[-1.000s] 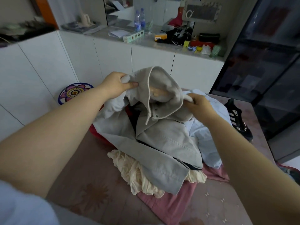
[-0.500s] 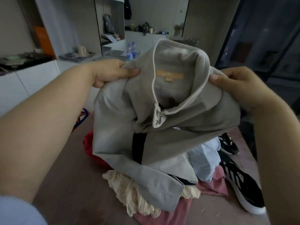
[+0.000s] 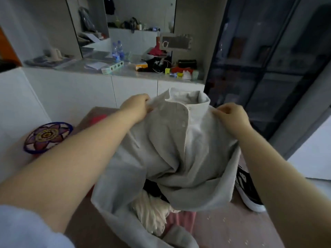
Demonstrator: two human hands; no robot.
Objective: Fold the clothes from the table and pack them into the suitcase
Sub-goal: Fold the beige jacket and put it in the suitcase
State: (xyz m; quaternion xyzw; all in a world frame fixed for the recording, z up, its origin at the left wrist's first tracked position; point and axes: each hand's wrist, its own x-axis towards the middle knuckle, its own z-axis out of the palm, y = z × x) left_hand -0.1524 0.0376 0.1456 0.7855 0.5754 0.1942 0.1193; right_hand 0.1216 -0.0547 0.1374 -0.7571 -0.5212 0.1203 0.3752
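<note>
Nearest us, on the brown table (image 3: 232, 228), we see a cream garment (image 3: 152, 212) and a pink cloth (image 3: 180, 219) heaped under the hanging hem of a grey jacket (image 3: 179, 149); a black sneaker (image 3: 249, 190) lies to their right; farther up, the left hand (image 3: 137, 107) and right hand (image 3: 231, 116) each pinch a shoulder of the jacket, holding it raised above the pile, collar uppermost; beyond, we make out a white counter (image 3: 129, 72) bearing two water bottles (image 3: 117, 51).
</note>
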